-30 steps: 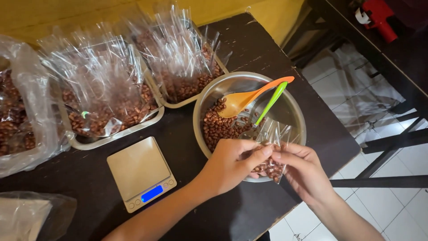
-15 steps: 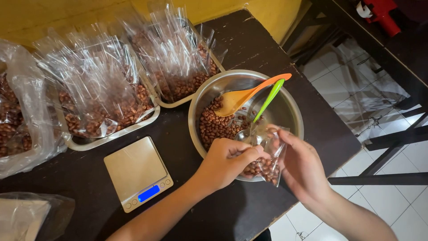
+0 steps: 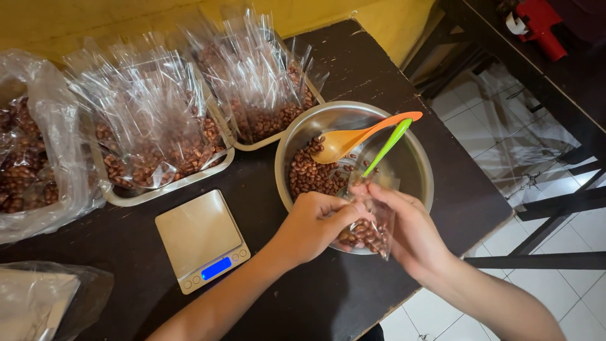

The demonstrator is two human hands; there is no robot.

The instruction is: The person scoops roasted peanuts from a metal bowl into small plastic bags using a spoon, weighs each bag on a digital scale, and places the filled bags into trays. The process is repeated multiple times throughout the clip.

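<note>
My left hand and my right hand both pinch the top of a small clear plastic bag partly filled with brown nuts. The bag hangs over the near rim of a round steel bowl that holds more brown nuts. An orange spoon and a green spoon rest inside the bowl, handles pointing to the far right.
A small digital scale sits on the dark table to the left of my hands. Two trays packed with several filled clear bags stand behind. A large bag of nuts lies far left; a folded plastic bag near left. Table edge runs right.
Both hands with the small bag have shifted slightly left and nearer over the bowl's rim. The fingers have worked closer together at the bag's top.
</note>
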